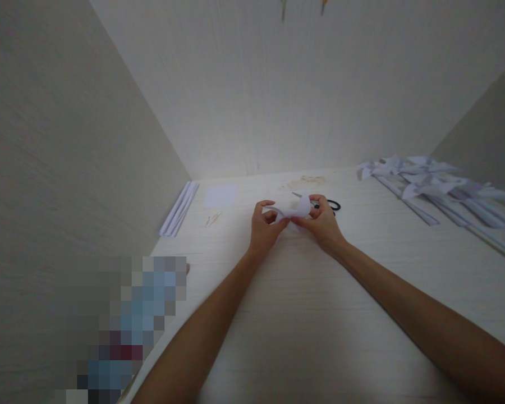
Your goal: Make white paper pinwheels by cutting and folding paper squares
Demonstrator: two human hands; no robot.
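Observation:
Both of my hands meet over the middle of the table, pinching one piece of white paper [303, 206] with curled flaps. My left hand [264, 225] grips its left side between thumb and fingers. On the other side, my right hand [323, 224] holds the paper with its thumb near the centre and fingers behind a raised flap. Just behind the right hand lie scissors [334, 204] with black handles, partly covered by that hand. How the paper's folds meet in the centre is hidden by my thumbs.
Several white paper pinwheels [429, 184] on paper sticks lie at the right. Rolled white paper sticks [180, 209] rest at the left edge, near a flat paper square [221, 196] and a few thin small sticks [212, 219]. Walls [252, 101] enclose the table [286, 314].

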